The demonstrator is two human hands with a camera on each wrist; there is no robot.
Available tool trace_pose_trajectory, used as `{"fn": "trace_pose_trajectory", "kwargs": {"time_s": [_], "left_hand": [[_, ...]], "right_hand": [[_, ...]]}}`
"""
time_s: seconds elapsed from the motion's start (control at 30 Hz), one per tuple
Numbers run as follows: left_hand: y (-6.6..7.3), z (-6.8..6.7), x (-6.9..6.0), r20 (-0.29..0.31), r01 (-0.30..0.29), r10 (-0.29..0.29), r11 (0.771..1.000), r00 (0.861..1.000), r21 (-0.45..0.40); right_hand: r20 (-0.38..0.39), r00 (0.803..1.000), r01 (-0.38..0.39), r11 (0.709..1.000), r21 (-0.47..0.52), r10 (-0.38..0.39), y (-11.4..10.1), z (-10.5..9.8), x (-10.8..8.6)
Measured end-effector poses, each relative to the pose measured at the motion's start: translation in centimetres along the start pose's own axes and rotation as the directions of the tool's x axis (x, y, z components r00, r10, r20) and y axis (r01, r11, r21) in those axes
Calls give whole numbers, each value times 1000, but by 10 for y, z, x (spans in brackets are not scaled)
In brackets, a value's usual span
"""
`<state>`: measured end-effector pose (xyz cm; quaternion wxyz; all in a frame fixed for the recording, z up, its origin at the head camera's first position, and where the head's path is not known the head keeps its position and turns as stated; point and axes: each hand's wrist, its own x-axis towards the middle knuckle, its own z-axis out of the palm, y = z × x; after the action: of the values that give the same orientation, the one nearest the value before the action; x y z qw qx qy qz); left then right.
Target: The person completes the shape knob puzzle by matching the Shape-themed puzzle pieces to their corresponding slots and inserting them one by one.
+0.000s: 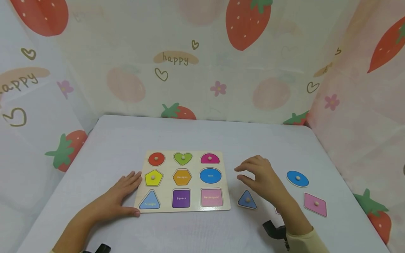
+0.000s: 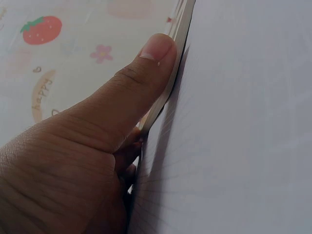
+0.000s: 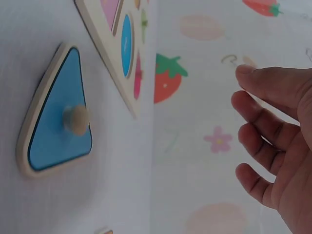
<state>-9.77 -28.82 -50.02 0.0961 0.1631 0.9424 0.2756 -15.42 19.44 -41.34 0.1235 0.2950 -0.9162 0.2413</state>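
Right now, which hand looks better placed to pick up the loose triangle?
Probably the right hand: it's empty and close to the triangle, while the left hand touches the board on the side away from that piece.

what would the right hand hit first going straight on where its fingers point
The right hand would probably meet the pale wooden puzzle board first, though the hand looks raised and might pass above it.

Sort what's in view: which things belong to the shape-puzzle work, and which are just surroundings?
Belongs to the work:
puzzle board
four seated pieces
loose blue triangle
loose blue oval
loose pink rectangle
mostly hidden piece

Just surroundings:
strawberry-print backdrop
white tabletop
black wrist devices
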Motion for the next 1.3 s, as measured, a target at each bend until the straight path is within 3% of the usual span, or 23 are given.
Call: {"fn": "trace_pose_trajectory", "kwargs": {"time_s": [0.2,0.4,0.5,0.9,1.3], "left_hand": [[-1,0,0,14,30,-30,1000,999,-1],[-3,0,0,6,-2,2,1000,1000,13],[-4,0,0,6,2,-2,1000,1000,17],[-4,0,1,-3,-34,34,999,999,20],[-3,0,4,26,-2,2,1000,1000,11]], "right_hand": [[-70,998,8,1000,20,-7,21,-4,-11],[-168,985,44,999,29,-39,46,-10,-22],[-186,982,13,999,35,-6,53,-15,-25],[-87,981,-169,983,64,174,77,-18,-38],[6,947,-322,944,70,322,103,-21,-56]]}}
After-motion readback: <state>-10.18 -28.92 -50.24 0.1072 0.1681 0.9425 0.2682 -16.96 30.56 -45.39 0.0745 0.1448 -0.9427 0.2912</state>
